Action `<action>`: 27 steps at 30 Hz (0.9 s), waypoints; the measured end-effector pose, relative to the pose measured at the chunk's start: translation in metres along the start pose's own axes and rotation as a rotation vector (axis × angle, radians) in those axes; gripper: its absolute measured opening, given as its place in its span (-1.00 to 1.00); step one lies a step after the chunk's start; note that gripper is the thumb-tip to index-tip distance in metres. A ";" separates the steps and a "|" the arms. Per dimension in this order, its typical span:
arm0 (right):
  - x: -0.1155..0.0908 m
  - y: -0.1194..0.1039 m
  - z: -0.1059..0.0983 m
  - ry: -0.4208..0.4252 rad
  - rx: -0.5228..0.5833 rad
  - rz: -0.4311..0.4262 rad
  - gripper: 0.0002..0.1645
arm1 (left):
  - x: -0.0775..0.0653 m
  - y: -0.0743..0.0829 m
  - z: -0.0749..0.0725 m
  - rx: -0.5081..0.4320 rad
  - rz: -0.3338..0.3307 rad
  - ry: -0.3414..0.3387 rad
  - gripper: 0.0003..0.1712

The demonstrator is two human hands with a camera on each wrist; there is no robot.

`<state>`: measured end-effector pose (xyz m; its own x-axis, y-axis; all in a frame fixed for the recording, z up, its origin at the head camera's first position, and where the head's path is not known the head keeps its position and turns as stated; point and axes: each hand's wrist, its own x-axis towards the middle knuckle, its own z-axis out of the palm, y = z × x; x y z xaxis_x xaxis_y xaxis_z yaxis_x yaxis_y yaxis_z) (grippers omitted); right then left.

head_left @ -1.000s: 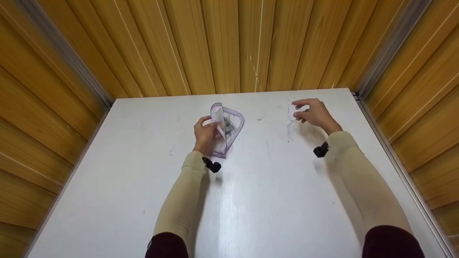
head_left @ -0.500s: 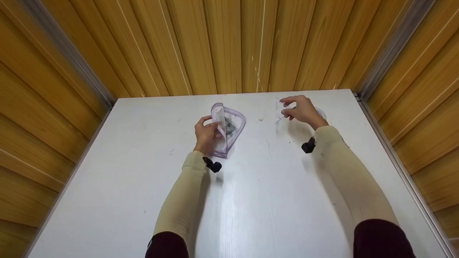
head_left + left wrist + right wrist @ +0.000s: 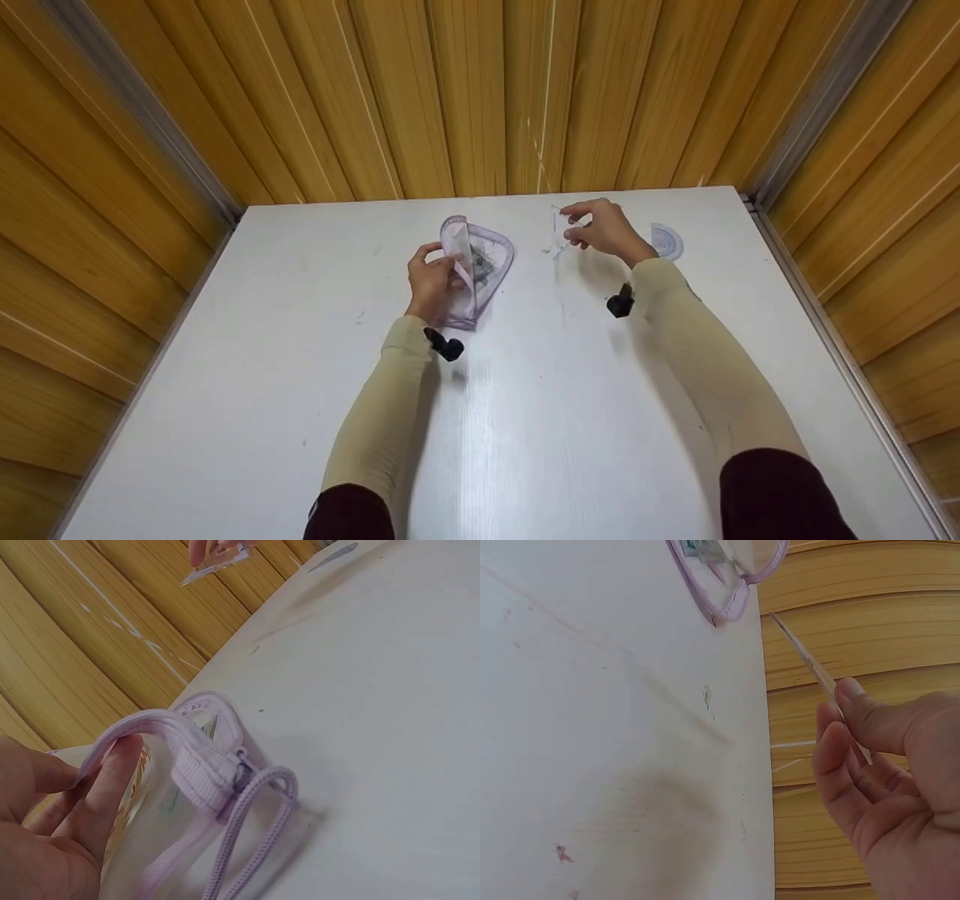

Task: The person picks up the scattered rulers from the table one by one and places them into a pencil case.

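My left hand (image 3: 433,283) pinches the lifted edge of a clear zip pouch (image 3: 491,274) with lilac trim, spreading its mouth. In the left wrist view the lilac zipper tape and a looped cord pull (image 3: 259,817) hang beside the fingers (image 3: 112,772). Something greyish-green shows inside the pouch. To the right, my right hand (image 3: 606,229) holds a clear plastic set square (image 3: 559,232) between thumb and fingers, raised above the table. The right wrist view catches this set square (image 3: 806,656) nearly edge-on, its tip pointing toward the pouch.
A clear protractor (image 3: 666,241) lies on the white table (image 3: 525,420) to the right of my right hand. Yellow wood-look panels (image 3: 465,97) rise behind the table's far edge and at both sides. Small marks dot the tabletop.
My right hand has carried the set square left toward the pouch, uncovering the protractor behind it. The left hand and pouch have stayed in place.
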<state>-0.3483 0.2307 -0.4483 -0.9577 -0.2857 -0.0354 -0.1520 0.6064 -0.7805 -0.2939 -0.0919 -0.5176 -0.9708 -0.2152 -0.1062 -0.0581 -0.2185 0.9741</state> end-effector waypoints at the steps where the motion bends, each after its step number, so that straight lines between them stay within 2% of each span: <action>1: 0.001 -0.001 0.002 -0.002 -0.001 -0.003 -0.41 | 0.000 0.000 0.000 0.000 0.000 -0.001 -0.53; 8: 0.006 -0.010 0.014 0.001 0.003 -0.006 -0.43 | 0.001 -0.001 -0.003 0.014 0.022 -0.011 -0.51; 18: 0.016 -0.020 0.030 -0.009 0.005 -0.038 -0.44 | 0.000 0.000 -0.005 0.035 0.017 -0.007 -0.50; 27: 0.024 -0.029 0.048 -0.019 0.048 -0.045 -0.44 | -0.002 0.000 -0.005 0.039 0.023 0.018 -0.53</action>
<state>-0.3551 0.1704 -0.4562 -0.9450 -0.3268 -0.0110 -0.1829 0.5563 -0.8106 -0.2906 -0.0960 -0.5182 -0.9677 -0.2366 -0.0870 -0.0454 -0.1760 0.9833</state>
